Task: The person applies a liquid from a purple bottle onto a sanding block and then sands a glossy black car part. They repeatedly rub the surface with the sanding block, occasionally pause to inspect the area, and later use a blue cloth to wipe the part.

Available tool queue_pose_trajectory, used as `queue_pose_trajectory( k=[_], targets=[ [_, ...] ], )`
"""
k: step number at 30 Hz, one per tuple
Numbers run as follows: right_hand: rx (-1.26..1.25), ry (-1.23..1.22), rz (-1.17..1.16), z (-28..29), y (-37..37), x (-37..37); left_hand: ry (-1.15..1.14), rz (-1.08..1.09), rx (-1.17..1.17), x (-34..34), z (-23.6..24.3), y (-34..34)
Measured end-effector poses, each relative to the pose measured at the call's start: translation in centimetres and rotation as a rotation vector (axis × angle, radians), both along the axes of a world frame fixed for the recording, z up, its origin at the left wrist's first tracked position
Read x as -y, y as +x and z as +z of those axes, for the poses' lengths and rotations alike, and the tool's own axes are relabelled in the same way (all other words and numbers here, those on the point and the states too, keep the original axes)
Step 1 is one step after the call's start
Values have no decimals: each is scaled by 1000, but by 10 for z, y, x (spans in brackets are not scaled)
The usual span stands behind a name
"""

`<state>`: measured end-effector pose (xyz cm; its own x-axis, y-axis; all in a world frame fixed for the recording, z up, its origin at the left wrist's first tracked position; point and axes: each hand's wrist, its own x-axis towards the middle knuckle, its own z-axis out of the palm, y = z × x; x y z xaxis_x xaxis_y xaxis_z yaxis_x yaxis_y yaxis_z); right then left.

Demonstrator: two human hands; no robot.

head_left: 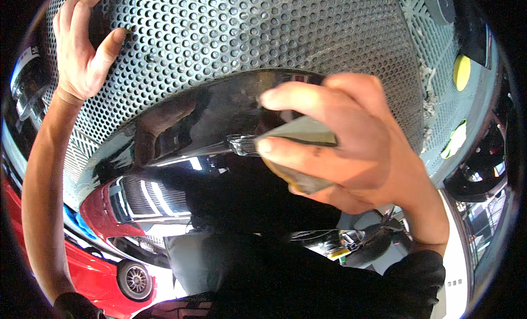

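Observation:
A glossy black curved panel stretches across the middle, mirroring lights and dark shapes. Over its right part, my right hand grips a thin olive-grey pad or folded sheet, with fingers on both sides of it. A small clear, shiny patch shows on the panel beside my fingertips; I cannot tell what it is. At the upper left, my left hand is open, thumb apart and fingers stretched forward, holding nothing. It is over the grey dimpled mat, away from the panel; whether it touches the mat is unclear.
To the right lie a yellow round pad and a pale green cloth. A grey round object stands at the upper right. The lower left shows a red car with a dark wheel. Dark glossy objects line both sides.

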<state>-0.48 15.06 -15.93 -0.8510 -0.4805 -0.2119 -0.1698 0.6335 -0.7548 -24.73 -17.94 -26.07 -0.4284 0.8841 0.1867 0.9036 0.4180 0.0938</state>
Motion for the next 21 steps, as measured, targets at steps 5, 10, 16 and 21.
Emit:
queue_pose_trajectory(
  k=[5, 10, 16, 21],
  targets=[
    [-45, 11, -45, 1, 7, -2, 1, 3, 16, -2, 1, 1],
    [-104, -35, -75, -8, 3, 14, 59, -47, 11, -8, -1, -2],
    [-31, 34, -48, 4, 4, 1, 46, -26, 19, -4, 1, 0],
    [-73, -36, -30, -6, -4, 12, 48, -37, 27, -9, 0, 0]
  ],
)
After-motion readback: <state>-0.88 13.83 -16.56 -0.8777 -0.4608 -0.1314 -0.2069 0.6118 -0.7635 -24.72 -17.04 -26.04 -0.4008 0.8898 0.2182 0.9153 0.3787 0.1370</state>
